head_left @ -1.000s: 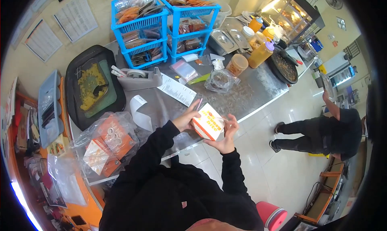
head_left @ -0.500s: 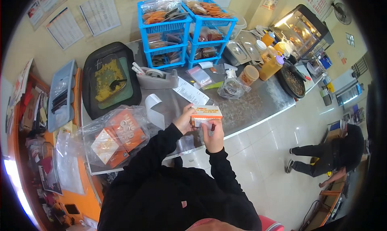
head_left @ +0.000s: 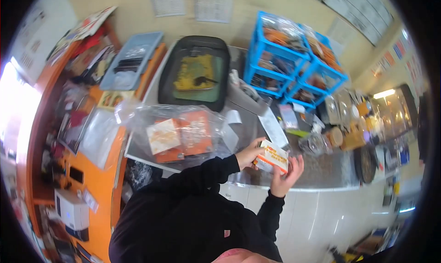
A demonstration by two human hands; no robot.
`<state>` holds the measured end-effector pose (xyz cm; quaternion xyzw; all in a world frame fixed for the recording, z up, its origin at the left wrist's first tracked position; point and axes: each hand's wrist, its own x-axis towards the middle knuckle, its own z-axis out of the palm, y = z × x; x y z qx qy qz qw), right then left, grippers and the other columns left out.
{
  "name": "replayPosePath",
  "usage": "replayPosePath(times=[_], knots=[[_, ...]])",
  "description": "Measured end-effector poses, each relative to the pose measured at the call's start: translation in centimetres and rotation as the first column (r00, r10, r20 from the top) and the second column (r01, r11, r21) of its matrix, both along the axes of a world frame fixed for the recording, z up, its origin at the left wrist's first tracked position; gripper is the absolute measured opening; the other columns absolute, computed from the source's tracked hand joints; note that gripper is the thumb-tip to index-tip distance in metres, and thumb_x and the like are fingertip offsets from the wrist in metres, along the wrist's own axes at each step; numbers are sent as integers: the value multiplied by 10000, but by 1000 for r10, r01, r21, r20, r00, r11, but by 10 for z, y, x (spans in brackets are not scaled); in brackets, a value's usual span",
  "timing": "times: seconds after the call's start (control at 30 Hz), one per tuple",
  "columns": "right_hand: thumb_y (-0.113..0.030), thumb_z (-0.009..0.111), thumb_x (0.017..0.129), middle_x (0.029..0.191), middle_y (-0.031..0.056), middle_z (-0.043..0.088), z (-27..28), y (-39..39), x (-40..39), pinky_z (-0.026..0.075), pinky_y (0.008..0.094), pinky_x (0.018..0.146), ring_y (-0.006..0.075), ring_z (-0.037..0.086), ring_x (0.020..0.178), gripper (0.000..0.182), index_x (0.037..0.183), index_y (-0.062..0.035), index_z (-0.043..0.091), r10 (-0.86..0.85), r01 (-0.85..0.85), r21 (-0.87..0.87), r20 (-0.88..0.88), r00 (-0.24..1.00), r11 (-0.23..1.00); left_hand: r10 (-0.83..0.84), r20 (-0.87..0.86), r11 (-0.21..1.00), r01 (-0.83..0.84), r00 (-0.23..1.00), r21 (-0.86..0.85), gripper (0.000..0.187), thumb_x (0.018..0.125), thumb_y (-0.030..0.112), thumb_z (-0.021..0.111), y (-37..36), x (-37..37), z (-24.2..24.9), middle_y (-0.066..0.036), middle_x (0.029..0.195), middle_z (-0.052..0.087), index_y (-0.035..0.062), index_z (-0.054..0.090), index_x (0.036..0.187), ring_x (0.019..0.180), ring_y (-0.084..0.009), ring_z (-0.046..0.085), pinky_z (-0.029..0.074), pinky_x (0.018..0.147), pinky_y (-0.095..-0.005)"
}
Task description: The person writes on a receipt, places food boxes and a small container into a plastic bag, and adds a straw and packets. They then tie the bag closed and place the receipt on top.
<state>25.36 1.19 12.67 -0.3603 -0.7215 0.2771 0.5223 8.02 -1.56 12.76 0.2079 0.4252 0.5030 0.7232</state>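
A small white-and-orange cardboard food box with orange lettering sits between my two hands, just over the front part of the metal counter. My left hand grips its left end. At the box's right end is my right hand, its thumb against the front side and the other fingers up along the far edge. To the left, a clear plastic bag holds orange and white cartons. A paper slip lies just beyond the box.
A black tray with yellow food and a dark scoop stands at the back. Blue tiered baskets hold packets. Jars and bottles crowd the right, near a lit display case. An orange desk borders the left.
The view has swung left, so the counter things appear further right. The box is still in my hands, turned with its top more towards me. My right fingers have spread along it.
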Motion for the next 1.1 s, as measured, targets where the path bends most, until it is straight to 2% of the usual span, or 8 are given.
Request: replayPosePath(times=[0.2,0.27,0.37,0.43,0.57,0.73,0.97,1.1], knots=[[-92,628,779,1317,136,379,30,0,-33,340,348,992,231,400,1208,723,1366,-10,214,420,-676,-645,-536,733,357,339,-561,796,87,755,599,681,810,128,523,-77,-39,65,-207,1162,453,147,201,1409,871,-263,555,450,776,-302],[-122,613,798,1264,153,440,45,1,-67,422,344,926,233,494,1122,670,1344,-4,242,372,-777,-573,-683,629,261,441,-831,853,128,341,505,746,765,150,628,-116,-63,128,-180,1155,459,83,231,1393,1037,-313,482,386,897,-362],[-209,558,842,1202,172,502,88,0,-134,471,344,865,248,559,1038,574,1299,38,315,455,-855,-513,-781,428,-74,525,-452,639,-16,-722,769,719,671,179,718,-155,-128,155,-209,1187,445,24,364,1277,1073,-340,463,370,920,-380],[-203,532,861,1145,171,548,88,-3,-194,485,329,839,230,588,983,488,1240,67,388,463,-779,-511,-825,325,-364,362,-489,573,-224,-794,788,582,645,128,705,-182,-170,150,-185,1118,493,42,470,1170,1052,-315,487,402,870,-396],[-200,523,873,1034,142,616,37,-24,-317,501,285,795,186,627,877,351,1118,51,519,557,-452,-607,-790,257,-653,635,-766,649,-470,-98,598,316,639,-6,610,-233,-202,135,-131,912,597,21,586,953,862,-279,589,470,724,-341],[-237,551,865,996,125,638,-47,-20,-337,516,271,749,170,644,823,347,1085,32,548,557,-440,-650,-759,338,-619,713,-696,695,-43,-87,718,123,700,-33,622,-253,-205,140,-101,744,571,4,558,798,680,-254,582,450,587,-292],[-201,591,849,976,128,636,-38,16,-257,509,263,706,169,628,866,296,1060,5,574,682,-685,-691,-388,621,231,672,-731,685,275,120,675,249,721,137,719,-242,-221,148,-94,629,437,13,508,676,537,-260,457,359,485,-348],[-464,582,801,1063,204,600,-69,21,-265,465,385,814,292,604,949,616,1165,29,517,825,-386,-749,376,423,539,713,-670,560,406,207,722,323,725,199,720,-212,-229,154,-90,561,384,23,477,607,484,-271,422,323,439,-353]])
